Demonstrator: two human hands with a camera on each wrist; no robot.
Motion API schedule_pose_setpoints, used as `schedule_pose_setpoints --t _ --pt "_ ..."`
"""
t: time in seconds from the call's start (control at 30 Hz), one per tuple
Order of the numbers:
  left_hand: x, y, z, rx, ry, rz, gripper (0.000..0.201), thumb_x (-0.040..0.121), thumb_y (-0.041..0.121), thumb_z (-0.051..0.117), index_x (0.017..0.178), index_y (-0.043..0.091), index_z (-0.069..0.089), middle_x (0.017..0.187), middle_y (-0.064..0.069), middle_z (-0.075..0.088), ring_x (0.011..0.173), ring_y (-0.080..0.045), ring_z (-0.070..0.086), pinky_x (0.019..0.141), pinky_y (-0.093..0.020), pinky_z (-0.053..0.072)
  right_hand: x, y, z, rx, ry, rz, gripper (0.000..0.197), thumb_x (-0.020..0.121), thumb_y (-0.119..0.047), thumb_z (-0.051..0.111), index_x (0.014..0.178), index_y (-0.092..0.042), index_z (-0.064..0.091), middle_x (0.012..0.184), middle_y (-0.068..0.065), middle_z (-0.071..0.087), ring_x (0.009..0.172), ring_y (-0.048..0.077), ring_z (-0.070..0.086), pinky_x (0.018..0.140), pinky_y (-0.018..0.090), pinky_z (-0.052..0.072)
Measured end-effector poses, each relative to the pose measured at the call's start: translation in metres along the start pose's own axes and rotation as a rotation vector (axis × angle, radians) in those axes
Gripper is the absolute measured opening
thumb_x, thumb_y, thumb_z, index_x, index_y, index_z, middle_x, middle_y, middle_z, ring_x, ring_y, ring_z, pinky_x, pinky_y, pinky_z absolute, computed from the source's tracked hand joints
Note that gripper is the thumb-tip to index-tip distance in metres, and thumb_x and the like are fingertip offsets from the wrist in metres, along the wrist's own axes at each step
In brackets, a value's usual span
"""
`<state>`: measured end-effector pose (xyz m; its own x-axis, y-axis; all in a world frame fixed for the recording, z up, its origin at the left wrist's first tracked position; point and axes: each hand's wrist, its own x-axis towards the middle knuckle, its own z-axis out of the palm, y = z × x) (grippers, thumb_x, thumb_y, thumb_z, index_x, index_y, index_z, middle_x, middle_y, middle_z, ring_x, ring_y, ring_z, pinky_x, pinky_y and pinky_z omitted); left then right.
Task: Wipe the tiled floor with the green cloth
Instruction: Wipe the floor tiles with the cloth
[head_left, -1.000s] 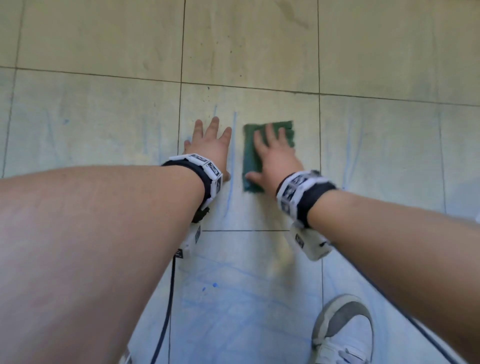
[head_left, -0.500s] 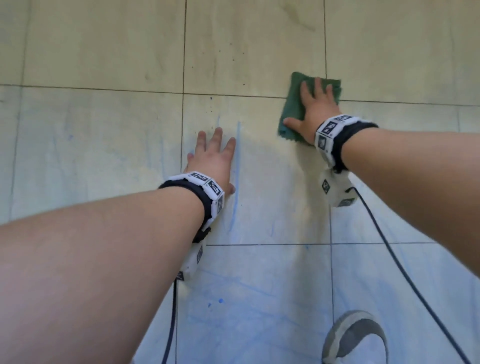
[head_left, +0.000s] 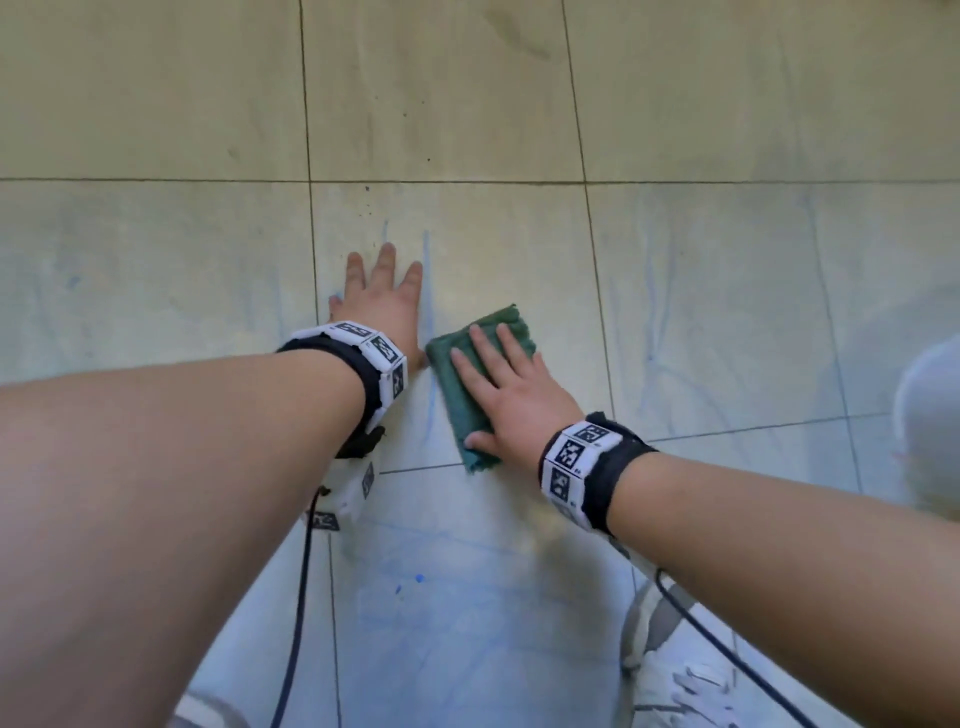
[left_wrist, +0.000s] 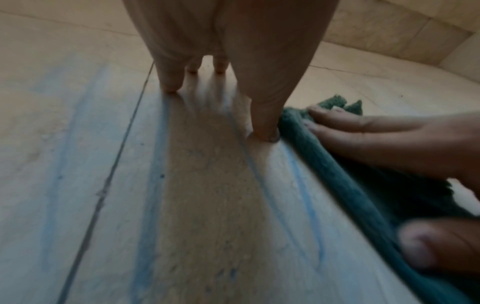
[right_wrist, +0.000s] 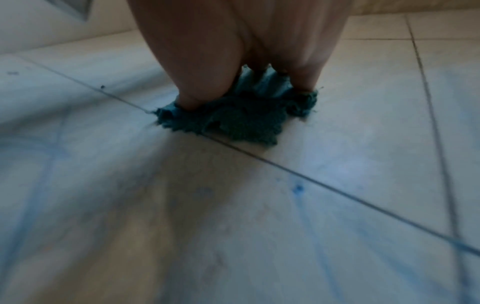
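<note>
The left hand (head_left: 382, 304) lies flat on the tiled floor (head_left: 727, 291), fingers straight, slightly spread and holding nothing; judged from the straight forearm behind it, it serves as a prop that carries the person's weight while the other hand works. A grout line (head_left: 313, 249) runs just outside its outermost finger. In the left wrist view the fingertips (left_wrist: 170, 82) touch the tile, and the thumb tip rests close against the cloth's near edge.

A thin blue streak (head_left: 427, 270) runs along the floor between the two hands, beside the left forefinger. It looks like residue that the wiping is meant to remove, though what it is cannot be told.

The green cloth (head_left: 460, 395), folded into a pad, lies on the floor directly under the right fingers, its far edge showing just beyond their tips and its near edge reaching the cross grout line by the thumb. Folding probably gives a thicker pad that fits the palm.

The right hand (head_left: 511, 395) presses down on the cloth with straight fingers laid side by side, thumb out along its near end; nothing is pinched. A flat palm spreads pressure over the whole pad, so the cloth slides with the hand. In the right wrist view the cloth's frayed edge (right_wrist: 233, 121) bunches beneath the hand.

Fainter blue marks (head_left: 654, 312) cross the tiles to the right of this hand, so the wiping appears unfinished.
</note>
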<state>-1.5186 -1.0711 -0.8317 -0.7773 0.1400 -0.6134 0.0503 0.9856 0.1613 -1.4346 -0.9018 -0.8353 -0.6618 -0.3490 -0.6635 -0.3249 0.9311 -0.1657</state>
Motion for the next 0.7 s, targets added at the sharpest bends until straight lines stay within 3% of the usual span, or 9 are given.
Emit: schedule_pose_setpoints --t 0.1,0.27,0.37,0.43,0.57,0.7 --pt "-0.002 0.003 0.001 0.026 0.006 -0.014 0.101 0.085 0.031 0.075 0.157 0.022 0.004 0.164 -0.005 -0.013 0.15 -0.036 -0.009 0.118 -0.058 0.019 -0.005 0.026 0.003 -0.02 0.032 0.017 0.102 0.091 -0.057 0.058 0.158 -0.026 -0.013 0.164 0.003 -0.023 0.151 0.029 -0.019 0.124 0.048 0.002" --pt "-0.012 0.017 0.008 0.1 0.042 0.102 0.101 0.084 0.037 0.073 0.157 0.022 0.005 0.165 -0.007 -0.009 0.151 -0.034 -0.007 0.119 -0.051 0.021 0.001 0.106 -0.015 0.183 0.187 0.46 0.098 0.093 -0.058 0.054 0.159 -0.02 -0.009 0.165 0.01 -0.017 0.151 0.036 -0.011 0.124 0.047 0.004" --pt "-0.012 0.034 0.013 0.122 0.027 0.15 0.105 0.082 0.041 0.076 0.157 0.023 0.005 0.165 -0.007 -0.01 0.151 -0.034 -0.008 0.12 -0.051 0.021 0.004 0.114 -0.014 0.23 0.212 0.578 0.097 0.094 -0.059 0.051 0.159 -0.018 -0.008 0.165 0.012 -0.015 0.151 0.039 -0.008 0.124 0.048 0.006" --pt "-0.008 0.042 0.012 0.116 0.01 0.144 0.108 0.08 0.04 0.079 0.157 0.024 0.005 0.165 -0.007 -0.01 0.151 -0.034 -0.007 0.118 -0.052 0.023 -0.001 0.088 -0.001 0.229 0.224 0.533 0.097 0.094 -0.06 0.049 0.159 -0.017 -0.01 0.164 0.013 -0.018 0.151 0.039 -0.011 0.123 0.051 0.006" --pt "-0.004 0.05 0.017 0.122 -0.008 0.128 0.111 0.078 0.037 0.081 0.157 0.025 0.004 0.164 -0.007 -0.013 0.151 -0.036 -0.007 0.119 -0.053 0.021 -0.025 0.022 0.032 0.134 0.154 0.271 0.099 0.094 -0.062 0.048 0.157 -0.02 -0.015 0.162 0.011 -0.025 0.15 0.035 -0.02 0.122 0.052 -0.001" --pt "-0.006 0.05 0.021 0.121 0.029 0.126 0.108 0.08 0.039 0.078 0.157 0.025 0.004 0.164 -0.006 -0.013 0.151 -0.035 -0.008 0.12 -0.054 0.016 -0.029 0.019 0.039 0.103 0.103 0.233 0.099 0.093 -0.065 0.046 0.157 -0.022 -0.017 0.162 0.008 -0.027 0.149 0.033 -0.023 0.122 0.048 -0.003"
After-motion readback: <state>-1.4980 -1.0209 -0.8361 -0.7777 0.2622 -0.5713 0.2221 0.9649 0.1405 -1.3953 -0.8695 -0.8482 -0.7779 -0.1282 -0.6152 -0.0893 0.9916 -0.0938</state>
